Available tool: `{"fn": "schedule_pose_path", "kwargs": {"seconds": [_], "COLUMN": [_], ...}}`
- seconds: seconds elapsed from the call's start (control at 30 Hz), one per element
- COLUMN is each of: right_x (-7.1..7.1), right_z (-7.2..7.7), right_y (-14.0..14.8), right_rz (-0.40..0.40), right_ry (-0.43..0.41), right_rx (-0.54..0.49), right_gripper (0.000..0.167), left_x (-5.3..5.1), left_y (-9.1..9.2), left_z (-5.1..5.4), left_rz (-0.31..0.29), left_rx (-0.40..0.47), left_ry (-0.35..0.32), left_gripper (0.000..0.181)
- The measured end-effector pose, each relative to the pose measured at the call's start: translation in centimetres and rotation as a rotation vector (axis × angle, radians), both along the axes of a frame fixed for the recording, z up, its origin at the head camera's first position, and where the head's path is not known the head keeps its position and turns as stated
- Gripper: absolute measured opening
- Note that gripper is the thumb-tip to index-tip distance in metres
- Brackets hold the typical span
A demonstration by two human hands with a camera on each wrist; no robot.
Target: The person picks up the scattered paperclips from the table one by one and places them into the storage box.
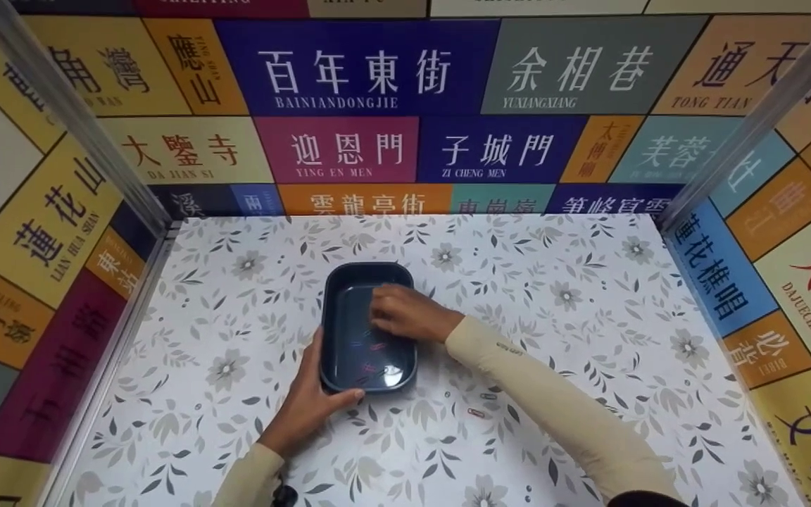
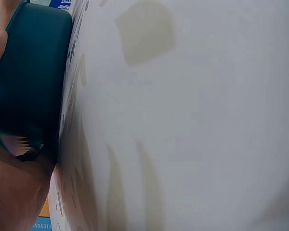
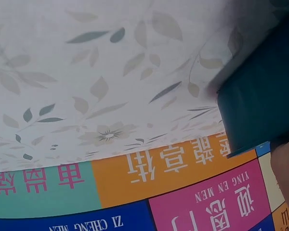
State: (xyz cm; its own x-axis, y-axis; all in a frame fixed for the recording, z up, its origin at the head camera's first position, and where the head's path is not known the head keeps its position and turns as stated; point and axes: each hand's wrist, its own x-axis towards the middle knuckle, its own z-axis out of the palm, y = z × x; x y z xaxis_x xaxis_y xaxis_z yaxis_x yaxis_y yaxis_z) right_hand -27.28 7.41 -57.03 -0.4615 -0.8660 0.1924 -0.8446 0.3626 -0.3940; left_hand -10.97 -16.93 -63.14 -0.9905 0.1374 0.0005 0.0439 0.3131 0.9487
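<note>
A dark blue rectangular plastic box (image 1: 369, 327) stands on the table, its side showing as dark teal in the left wrist view. Small coloured pieces, pink, blue and green, lie on its floor; they look like paper clips (image 1: 370, 370). My left hand (image 1: 317, 391) grips the box's near left corner, thumb at the near rim and fingers along the left side. Over the box's right rim reaches my right hand (image 1: 405, 312), its fingers bent down inside. What the right fingertips touch or hold is hidden.
A reddish paper clip (image 1: 476, 413) and a grey paper clip (image 1: 488, 396) lie on the floral tabletop (image 1: 236, 310), right of the box. Panels with Chinese lettering (image 1: 356, 67) wall in the back and both sides, with metal posts (image 1: 736, 120) at the corners.
</note>
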Motion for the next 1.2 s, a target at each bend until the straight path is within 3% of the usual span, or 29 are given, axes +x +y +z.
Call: {"fn": "schedule_pose_path", "kwargs": {"seconds": [0.43, 0.7, 0.9, 1.2], "right_x": [-1.5, -1.8, -1.7, -0.5], "right_z": [0.1, -0.6, -0.5, 0.4], "right_y": [-1.5, -1.5, -1.3, 0.2], "right_rz": [-0.056, -0.090, -0.111, -0.135], "right_ry": [-0.008, 0.006, 0.007, 0.082], "right_rx": [0.061, 0.063, 0.040, 0.013], "right_gripper": [0.005, 0.006, 0.007, 0.009], "left_x": [0.1, 0.1, 0.1, 0.1], "left_y": [0.0, -0.2, -0.2, -0.2], "left_z": [0.0, 0.0, -0.1, 0.0], "left_rz": [0.002, -0.018, -0.018, -0.019], "left_rx": [0.026, -0.043, -0.033, -0.018], "left_ry": [0.008, 0.051, 0.039, 0.032], "left_gripper": [0.135, 0.134, 0.136, 0.137]}}
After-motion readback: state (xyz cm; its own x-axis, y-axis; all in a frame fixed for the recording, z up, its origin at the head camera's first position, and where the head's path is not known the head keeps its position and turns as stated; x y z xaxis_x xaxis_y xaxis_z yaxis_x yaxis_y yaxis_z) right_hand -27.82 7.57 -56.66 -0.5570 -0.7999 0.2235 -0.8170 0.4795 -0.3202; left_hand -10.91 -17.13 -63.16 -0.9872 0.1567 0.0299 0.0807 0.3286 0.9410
